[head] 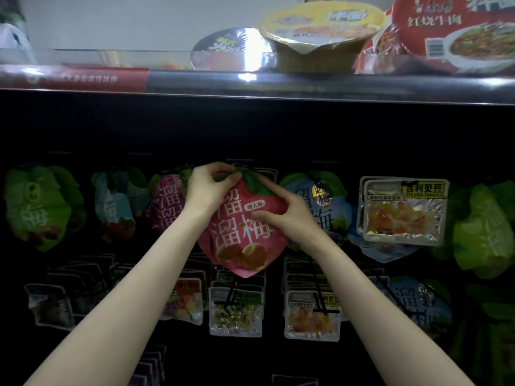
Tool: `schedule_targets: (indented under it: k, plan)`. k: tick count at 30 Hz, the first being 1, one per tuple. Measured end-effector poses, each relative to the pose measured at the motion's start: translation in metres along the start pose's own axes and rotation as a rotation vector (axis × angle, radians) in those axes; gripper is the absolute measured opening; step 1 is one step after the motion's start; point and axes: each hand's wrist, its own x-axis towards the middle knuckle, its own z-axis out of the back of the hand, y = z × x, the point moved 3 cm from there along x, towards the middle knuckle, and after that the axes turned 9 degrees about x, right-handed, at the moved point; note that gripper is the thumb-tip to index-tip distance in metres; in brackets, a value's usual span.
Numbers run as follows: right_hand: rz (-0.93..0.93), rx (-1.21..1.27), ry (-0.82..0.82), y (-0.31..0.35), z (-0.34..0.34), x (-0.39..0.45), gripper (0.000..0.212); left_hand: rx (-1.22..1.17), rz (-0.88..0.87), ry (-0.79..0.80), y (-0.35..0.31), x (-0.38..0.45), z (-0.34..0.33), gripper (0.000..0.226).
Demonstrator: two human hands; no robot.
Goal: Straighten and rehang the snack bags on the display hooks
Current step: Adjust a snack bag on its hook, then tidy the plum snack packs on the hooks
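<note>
I see both hands up on the pink snack bag, centre of the top hook row, under the shelf. The bag is glossy film, strawberry-shaped: wide at the top with a dark green leaf-shaped header, tapering to a blunt point at the bottom. Its long axis runs vertical, point down, printed face toward me, tilted slightly.

Left hand has fingers curled over the green header at the bag's top left, pinching it. Right hand grips the bag's right edge, forefinger stretched up along the green header, thumb on the front face.

I can't make out the hook itself; the hands and header cover it, and the back panel is almost black. Whether the bag is on the hook or off, I can't tell.

Neighbours in the same row: a purple bag just left, partly behind the left hand; a blue bag just right, partly behind the right hand; a green bag at far left. A flat rectangular silver-edged pouch with a clear window hangs right of the blue bag. Lower row pouches are dim, labels unreadable.

On the shelf: a yellow noodle bowl with a foil lid, and a red noodle bowl cut off by the frame edge. Left shelf area is motion-blurred.
</note>
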Motion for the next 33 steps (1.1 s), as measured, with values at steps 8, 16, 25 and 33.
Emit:
schedule_targets:
  k: [8, 16, 25, 33]
  plan:
    - [-0.061, 0.009, 0.006, 0.002, 0.010, 0.000, 0.068, -0.124, 0.196, 0.097, -0.005, 0.003, -0.003, 0.008]
    - [-0.010, -0.386, -0.092, -0.005, 0.021, -0.010, 0.061, 0.292, -0.080, -0.157, 0.005, -0.019, -0.012, 0.027]
    - [0.187, -0.580, -0.953, 0.009, 0.140, -0.091, 0.035, 0.411, -0.596, -0.138, -0.038, -0.065, -0.078, 0.024]
    - [-0.185, -0.552, -0.861, 0.001, 0.196, -0.093, 0.092, 0.296, -0.521, 0.150, -0.061, -0.077, -0.149, 0.020]
